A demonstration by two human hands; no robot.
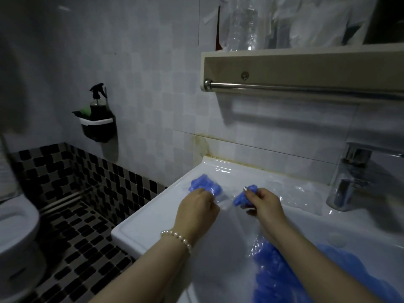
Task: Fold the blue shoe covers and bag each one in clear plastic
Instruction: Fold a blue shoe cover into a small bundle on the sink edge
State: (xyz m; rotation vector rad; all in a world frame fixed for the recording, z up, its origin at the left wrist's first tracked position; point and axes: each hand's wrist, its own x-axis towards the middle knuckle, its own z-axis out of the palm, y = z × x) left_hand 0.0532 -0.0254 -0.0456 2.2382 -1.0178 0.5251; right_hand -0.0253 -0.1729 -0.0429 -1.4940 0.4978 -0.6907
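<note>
Right hand [263,204] pinches a crumpled blue plastic shoe cover [243,196] in curled fingers, over the white ceramic washbasin's [153,217] far ledge. Left hand [196,209], wearing a pearl bracelet [177,238], curls its fingers round a clear plastic bag [220,199] just beside a bagged blue shoe cover [204,186] near the far left corner. A heap of loose blue shoe covers [275,278] lies below the right forearm. A chrome tap [347,182] stands at the right, with crumpled clear plastic [293,193] between it and the right hand.
</note>
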